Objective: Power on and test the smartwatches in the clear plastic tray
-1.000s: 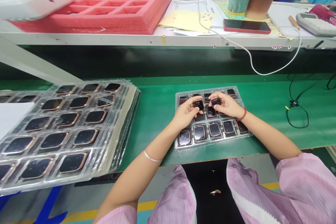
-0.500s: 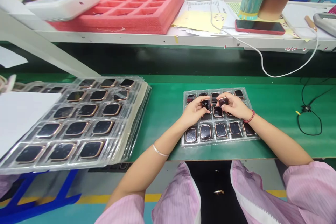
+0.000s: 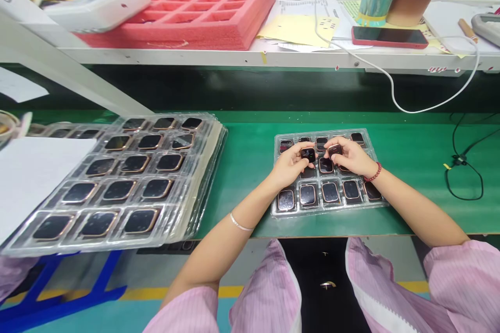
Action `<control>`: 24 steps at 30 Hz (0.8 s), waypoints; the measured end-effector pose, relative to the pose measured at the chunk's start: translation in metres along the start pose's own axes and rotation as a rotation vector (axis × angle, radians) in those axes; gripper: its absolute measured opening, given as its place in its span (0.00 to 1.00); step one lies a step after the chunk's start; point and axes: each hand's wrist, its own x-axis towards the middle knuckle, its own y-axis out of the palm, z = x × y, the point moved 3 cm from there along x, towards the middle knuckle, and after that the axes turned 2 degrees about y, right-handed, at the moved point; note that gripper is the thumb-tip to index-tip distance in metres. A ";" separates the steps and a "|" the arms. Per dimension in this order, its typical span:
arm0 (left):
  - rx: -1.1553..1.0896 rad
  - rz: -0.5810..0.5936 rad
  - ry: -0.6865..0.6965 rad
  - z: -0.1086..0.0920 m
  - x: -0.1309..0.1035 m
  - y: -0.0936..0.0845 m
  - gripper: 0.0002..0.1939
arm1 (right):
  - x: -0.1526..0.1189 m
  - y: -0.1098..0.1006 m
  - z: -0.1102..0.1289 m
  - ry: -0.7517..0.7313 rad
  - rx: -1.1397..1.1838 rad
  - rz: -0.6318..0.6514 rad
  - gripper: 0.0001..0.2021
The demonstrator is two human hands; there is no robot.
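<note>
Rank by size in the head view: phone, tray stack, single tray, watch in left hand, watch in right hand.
Tray stack
Single tray
Phone
Watch in left hand and watch in right hand: too alike to rank

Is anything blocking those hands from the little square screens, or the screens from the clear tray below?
Nothing visible: the left hand holds one screen, the right hand another screen, above the partly hidden tray.
</note>
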 end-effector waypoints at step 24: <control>0.061 -0.017 0.014 0.000 0.000 -0.002 0.17 | 0.000 0.000 -0.003 -0.027 -0.033 0.017 0.15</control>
